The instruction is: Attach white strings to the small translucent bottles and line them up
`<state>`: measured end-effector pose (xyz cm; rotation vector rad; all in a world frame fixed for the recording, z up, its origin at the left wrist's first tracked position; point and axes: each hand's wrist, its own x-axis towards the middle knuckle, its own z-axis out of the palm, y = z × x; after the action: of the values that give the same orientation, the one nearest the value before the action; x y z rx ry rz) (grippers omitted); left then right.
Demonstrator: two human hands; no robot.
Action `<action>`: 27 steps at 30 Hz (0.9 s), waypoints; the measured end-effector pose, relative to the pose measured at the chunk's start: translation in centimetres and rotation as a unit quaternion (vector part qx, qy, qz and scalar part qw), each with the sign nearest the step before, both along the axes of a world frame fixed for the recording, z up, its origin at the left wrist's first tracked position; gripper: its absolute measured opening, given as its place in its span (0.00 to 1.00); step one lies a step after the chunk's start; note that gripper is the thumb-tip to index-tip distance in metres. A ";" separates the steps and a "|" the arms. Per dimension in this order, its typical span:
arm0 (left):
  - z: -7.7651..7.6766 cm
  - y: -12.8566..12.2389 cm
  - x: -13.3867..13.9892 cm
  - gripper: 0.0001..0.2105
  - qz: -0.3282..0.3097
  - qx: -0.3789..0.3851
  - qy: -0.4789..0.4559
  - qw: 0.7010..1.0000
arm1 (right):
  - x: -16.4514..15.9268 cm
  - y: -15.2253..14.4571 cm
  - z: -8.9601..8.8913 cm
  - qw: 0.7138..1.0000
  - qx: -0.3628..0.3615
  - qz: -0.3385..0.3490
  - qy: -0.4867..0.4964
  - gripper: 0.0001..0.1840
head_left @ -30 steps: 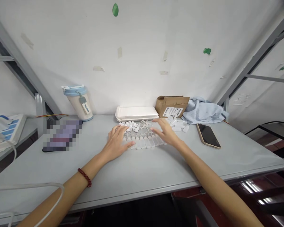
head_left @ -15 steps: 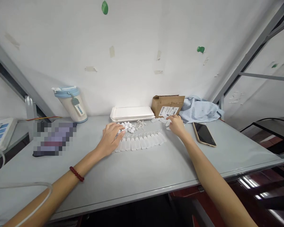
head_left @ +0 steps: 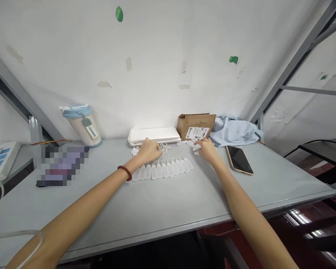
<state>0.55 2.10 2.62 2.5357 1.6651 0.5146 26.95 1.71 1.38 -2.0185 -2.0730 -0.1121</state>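
My left hand [head_left: 149, 151] is curled, back toward me, over the small white parts [head_left: 134, 151] behind the row. Its fingertips are hidden, so what they grip cannot be made out. My right hand [head_left: 207, 148] is closed, its fingertips at a small translucent plastic bottle [head_left: 196, 147] among loose ones near the cardboard box. Between the hands, a row of translucent bottles [head_left: 164, 170] lies side by side, with thin curved white tips at their far ends. Several loose white hooked tips [head_left: 165, 148] lie just right of my left hand.
Behind the parts are stacked white trays [head_left: 154, 134], a cardboard box [head_left: 197, 125] and a light blue cloth [head_left: 235, 130]. A phone [head_left: 239, 160] lies at right. A tumbler [head_left: 82, 125] and a blurred purple item [head_left: 63, 164] stand left. A pale cable [head_left: 14, 234] crosses my left forearm.
My left hand has moved right and away from me, from the left side of the white parts to over them, and its fingers have curled under. The right hand stays at the loose bottles.
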 end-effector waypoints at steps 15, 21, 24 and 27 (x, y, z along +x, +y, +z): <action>0.7 0.5 0.5 0.09 0.010 -0.021 -0.112 0.993 | -0.5 0.1 -0.2 0.998 -0.042 -0.012 -0.041 0.19; 2.3 -0.9 -0.3 0.09 0.039 -0.017 -0.191 0.981 | -0.6 0.1 -0.4 0.997 -0.052 -0.027 -0.050 0.20; 2.3 -1.4 -1.1 0.07 0.055 -0.019 -0.248 0.967 | -0.7 0.1 -0.4 0.997 -0.054 -0.024 -0.053 0.19; 1.8 -1.2 -1.7 0.07 0.048 -0.005 -0.247 0.968 | -0.7 0.0 -0.3 0.997 -0.052 -0.020 -0.053 0.18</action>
<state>-1.15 0.92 4.44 2.0847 1.5883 1.0396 26.22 1.74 1.06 -2.1592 -2.1434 -0.1229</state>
